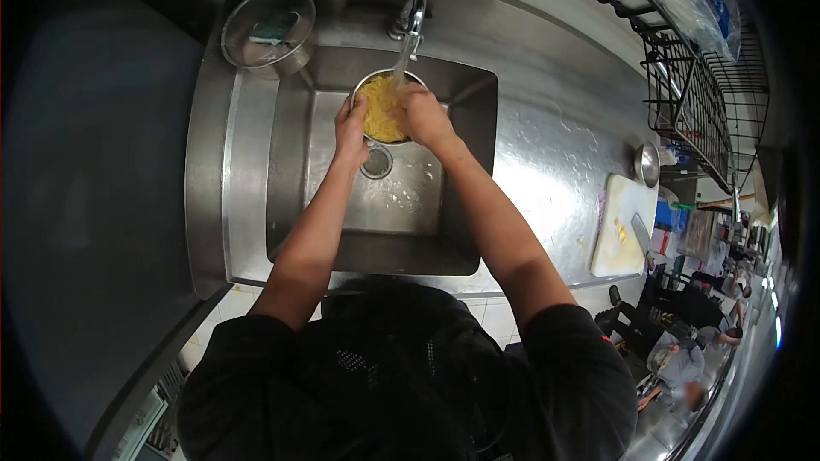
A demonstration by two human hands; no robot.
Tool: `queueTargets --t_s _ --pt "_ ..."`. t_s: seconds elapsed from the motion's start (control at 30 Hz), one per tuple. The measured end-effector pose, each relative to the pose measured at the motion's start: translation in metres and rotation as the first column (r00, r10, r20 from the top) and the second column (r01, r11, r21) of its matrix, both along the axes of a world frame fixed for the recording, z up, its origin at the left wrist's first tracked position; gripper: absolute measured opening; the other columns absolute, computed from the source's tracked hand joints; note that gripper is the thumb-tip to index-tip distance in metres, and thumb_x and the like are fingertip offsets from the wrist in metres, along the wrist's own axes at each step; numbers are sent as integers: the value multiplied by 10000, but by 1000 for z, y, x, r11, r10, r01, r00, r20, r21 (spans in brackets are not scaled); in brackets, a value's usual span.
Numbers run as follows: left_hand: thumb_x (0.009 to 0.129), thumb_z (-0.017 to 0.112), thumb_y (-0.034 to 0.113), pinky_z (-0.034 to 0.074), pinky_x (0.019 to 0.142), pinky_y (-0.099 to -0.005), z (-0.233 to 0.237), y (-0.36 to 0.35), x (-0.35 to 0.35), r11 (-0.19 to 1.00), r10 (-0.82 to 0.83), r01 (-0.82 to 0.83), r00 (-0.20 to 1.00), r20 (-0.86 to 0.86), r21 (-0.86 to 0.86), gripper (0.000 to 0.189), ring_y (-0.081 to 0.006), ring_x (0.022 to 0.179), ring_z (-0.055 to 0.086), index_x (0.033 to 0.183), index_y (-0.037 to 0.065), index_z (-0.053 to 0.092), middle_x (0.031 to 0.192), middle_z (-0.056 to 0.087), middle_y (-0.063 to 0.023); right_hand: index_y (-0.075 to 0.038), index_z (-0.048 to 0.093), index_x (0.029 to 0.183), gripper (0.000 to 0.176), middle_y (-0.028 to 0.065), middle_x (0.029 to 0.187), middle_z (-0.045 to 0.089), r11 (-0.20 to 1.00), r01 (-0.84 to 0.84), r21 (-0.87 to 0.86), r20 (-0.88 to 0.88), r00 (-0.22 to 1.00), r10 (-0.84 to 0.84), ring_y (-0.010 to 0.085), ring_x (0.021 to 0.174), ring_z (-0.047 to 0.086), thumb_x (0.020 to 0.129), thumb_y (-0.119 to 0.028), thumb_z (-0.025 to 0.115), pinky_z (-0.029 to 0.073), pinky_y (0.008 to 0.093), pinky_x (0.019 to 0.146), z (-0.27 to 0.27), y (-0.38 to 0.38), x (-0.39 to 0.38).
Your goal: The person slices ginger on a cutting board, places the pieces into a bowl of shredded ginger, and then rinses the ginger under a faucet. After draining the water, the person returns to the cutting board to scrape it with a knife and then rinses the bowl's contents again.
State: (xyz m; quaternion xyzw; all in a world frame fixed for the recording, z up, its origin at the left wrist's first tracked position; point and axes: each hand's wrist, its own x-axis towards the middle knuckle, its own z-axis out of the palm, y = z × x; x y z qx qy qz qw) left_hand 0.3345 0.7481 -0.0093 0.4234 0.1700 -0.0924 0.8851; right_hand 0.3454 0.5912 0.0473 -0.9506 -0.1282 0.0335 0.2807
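Observation:
A metal bowl (365, 79) full of yellow shredded food (381, 119) is held over the sink (384, 220), beneath the running faucet (414, 17). My left hand (349, 130) grips the bowl's left side, thumb over the rim. On the other side, my right hand (424, 116) reaches in over the rim among the wet shreds; its fingers are blurred and partly hidden, so their hold cannot be made out. Water falls from the spout into the bowl near the right hand. Just below the bowl shows the drain (377, 162), with pale bits scattered on the sink floor.
A clear round container (299, 57) with a green scrubber inside stands at the sink's back left corner. On the right counter lie a white cutting board (617, 243) with a knife (641, 233) and a small metal bowl (647, 165). A wire rack (675, 77) overhangs the right. Other people are farther right.

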Motion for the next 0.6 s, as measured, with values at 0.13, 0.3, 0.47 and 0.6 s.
queueTargets --t_s 0.13,0.3,0.47,0.6 --pt "1054 527 290 527 922 -346 -3 2 -2 1000 5 -6 999 -53 -28 369 -184 1093 641 1327 43 560 1218 647 -79 -58 663 1228 412 231 1184 663 975 115 192 4 993 -118 402 1090 644 817 -31 666 522 455 948 5 3 -1" --pt "1053 522 315 532 940 -366 0 0 -1 1000 -23 22 997 -72 -13 399 -206 1125 641 1355 56 533 1265 631 -85 -77 678 1221 455 233 1143 669 958 210 196 -13 977 -211 421 1046 652 792 45 588 543 449 910 12 0 -2" --pt "1045 539 317 527 937 -358 10 -3 -1 1000 -13 13 998 -68 -3 410 -199 1126 638 1358 53 537 1253 635 -85 -83 683 1198 415 249 1115 672 949 219 226 62 969 -239 424 1047 649 824 37 552 536 458 903 4 -6 3" --pt "1055 504 360 530 955 -383 9 -4 3 999 -49 50 998 -50 21 414 -204 1158 628 1365 85 525 1293 621 -64 -72 681 1191 369 254 1117 668 942 221 251 70 967 -246 433 1045 644 863 19 540 534 468 894 8 -4 7"
